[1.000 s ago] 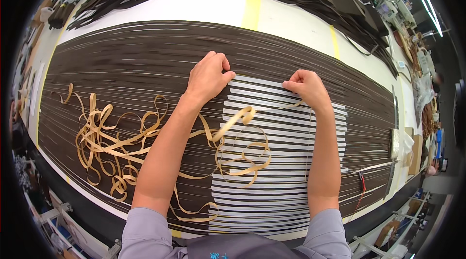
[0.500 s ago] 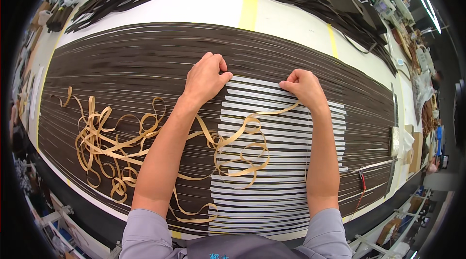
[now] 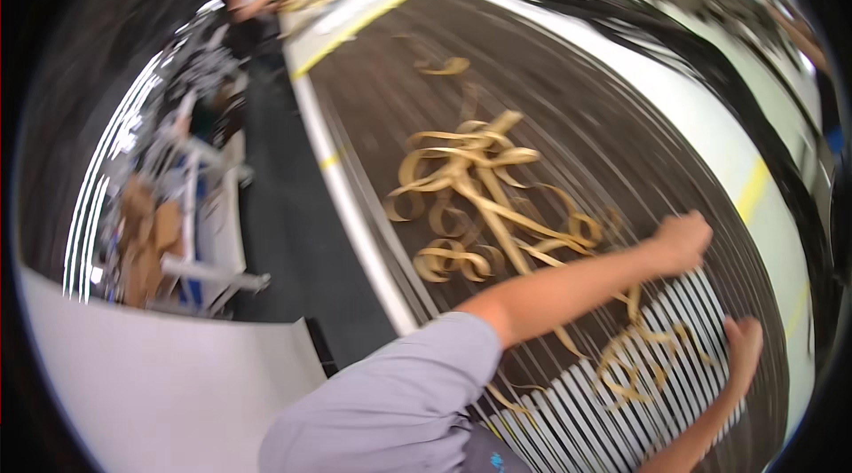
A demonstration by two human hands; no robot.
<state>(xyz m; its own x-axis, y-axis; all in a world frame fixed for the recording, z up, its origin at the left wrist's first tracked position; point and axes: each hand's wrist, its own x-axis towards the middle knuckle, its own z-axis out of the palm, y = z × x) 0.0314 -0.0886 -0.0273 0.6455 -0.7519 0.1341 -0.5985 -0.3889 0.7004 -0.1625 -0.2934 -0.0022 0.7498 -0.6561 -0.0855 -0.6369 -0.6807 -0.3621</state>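
Note:
Dark brown strips [image 3: 373, 56] lie side by side lengthwise along the table. Across them near my hands runs a section of white stripes [image 3: 568, 406]. My left hand [image 3: 683, 242] is closed at the far end of this white section, its fingertips hidden. My right hand [image 3: 744, 350] is over the section's right side, fingers curled in; whatever it pinches is too blurred to make out. A loose tangle of tan ribbon [image 3: 479, 193] is heaped on the brown strips beyond my left forearm, and some loops trail onto the white stripes.
A long bundle of dark strips [image 3: 710, 74] lies along the table's right side. Yellow tape [image 3: 754, 189] marks the white tabletop. To the left stand a white-framed rack [image 3: 191, 216] and a pale panel [image 3: 160, 366]. Another person [image 3: 253, 11] is at the upper left.
The view has swung left and tilted, blurring the picture. Both hands now appear farther right in it, still near the white stripes. The tan ribbon looks much the same.

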